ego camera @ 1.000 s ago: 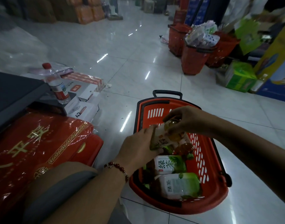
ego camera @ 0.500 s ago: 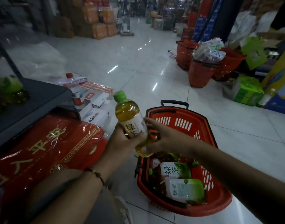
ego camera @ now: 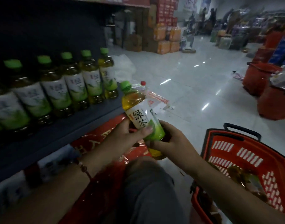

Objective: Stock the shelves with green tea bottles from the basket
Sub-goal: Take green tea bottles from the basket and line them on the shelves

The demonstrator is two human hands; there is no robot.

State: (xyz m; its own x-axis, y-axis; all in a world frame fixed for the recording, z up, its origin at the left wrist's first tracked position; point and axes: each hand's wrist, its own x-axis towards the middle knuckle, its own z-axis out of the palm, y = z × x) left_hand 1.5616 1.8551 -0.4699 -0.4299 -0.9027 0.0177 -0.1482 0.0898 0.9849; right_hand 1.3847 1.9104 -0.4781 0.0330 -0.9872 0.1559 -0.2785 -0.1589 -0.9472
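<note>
Both hands grip one green tea bottle (ego camera: 142,117), the left hand (ego camera: 122,139) wrapped round its label and the right hand (ego camera: 169,143) clasping its base, tilted between the dark shelf (ego camera: 61,133) lined with matching bottles (ego camera: 74,81) and the red basket (ego camera: 245,160).

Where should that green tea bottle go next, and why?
Probably onto the shelf, at the right end of the row of green tea bottles. Both hands, left and right, hold the green tea bottle beside that end, where bare shelf shows.
</note>
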